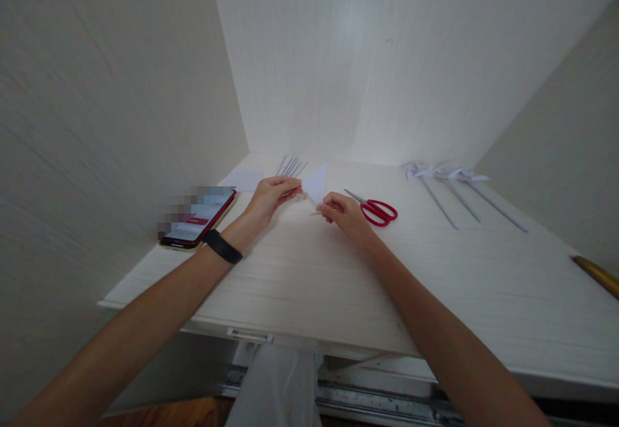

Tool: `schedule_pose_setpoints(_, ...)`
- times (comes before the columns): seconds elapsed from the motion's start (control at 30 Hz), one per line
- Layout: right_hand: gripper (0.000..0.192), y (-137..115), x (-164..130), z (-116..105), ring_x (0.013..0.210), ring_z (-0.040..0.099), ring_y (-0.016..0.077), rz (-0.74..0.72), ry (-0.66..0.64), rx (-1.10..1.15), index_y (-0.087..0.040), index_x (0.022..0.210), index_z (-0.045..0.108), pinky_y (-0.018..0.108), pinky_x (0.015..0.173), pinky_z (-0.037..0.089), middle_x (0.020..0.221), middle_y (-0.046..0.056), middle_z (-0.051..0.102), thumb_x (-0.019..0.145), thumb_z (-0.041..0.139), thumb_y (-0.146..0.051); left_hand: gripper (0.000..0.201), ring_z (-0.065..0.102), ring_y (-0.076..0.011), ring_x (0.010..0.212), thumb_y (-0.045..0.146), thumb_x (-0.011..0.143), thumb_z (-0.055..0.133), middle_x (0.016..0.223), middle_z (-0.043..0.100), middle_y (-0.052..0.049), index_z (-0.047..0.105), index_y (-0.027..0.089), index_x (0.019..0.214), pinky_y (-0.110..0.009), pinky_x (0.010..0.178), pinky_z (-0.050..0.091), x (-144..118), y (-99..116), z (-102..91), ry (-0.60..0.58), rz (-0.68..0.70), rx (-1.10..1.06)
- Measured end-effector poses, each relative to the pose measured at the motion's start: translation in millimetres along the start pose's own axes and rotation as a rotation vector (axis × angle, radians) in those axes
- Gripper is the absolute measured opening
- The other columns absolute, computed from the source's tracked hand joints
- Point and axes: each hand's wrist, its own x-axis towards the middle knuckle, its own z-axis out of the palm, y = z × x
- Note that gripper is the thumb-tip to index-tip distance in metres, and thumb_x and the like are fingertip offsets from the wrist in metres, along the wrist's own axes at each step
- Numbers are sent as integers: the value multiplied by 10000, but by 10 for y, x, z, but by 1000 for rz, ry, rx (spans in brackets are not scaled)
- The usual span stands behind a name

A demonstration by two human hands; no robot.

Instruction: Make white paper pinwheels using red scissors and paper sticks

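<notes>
A folded white paper triangle (316,182) is held up just above the white desk (309,278). My left hand (273,196) pinches its left corner, a black band on that wrist. My right hand (341,213) pinches its lower right corner, with a thin pale stick poking out under the fingers. Red-handled scissors (377,210) lie shut just right of my right hand.
A phone (198,218) with its screen lit lies at the desk's left edge. Several thin sticks (291,166) and a white sheet (243,180) lie at the back. Three finished paper pinwheels on sticks (454,191) lie at the right. A brass-coloured bar (597,275) sits far right.
</notes>
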Motion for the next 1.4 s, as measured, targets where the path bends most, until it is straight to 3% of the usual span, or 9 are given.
schedule_pose_setpoints(0.13,238,4,-4,-9,511,469,91,12,4,12,-189,663,553,230,509,349,566,-40,516,748,622,-400,174,598,-101,668,252,620,768,690,662,-22,679,112,670,-237,726,470,28,-12,-29,30,83,66)
schedule_pose_setpoints(0.4,224,22,-1,-44,499,459,89,48,67,-9,-181,662,576,236,513,335,555,-39,526,742,623,-385,231,668,-158,789,190,713,692,921,735,-71,697,142,939,-280,745,512,68,-81,-7,-9,382,583)
schedule_pose_setpoints(0.67,239,-2,-4,-19,471,428,81,86,14,28,-182,631,565,235,492,314,513,-52,498,721,628,-395,228,684,-181,788,156,778,659,880,752,-79,723,141,997,-314,787,531,23,-77,-23,-49,581,891)
schedule_pose_setpoints(1.4,323,-123,-29,-20,541,462,95,47,-12,217,-186,617,556,255,560,369,569,-32,533,696,694,-468,124,674,-157,638,211,749,690,722,748,-72,754,124,811,-273,674,544,38,1,20,-48,272,488)
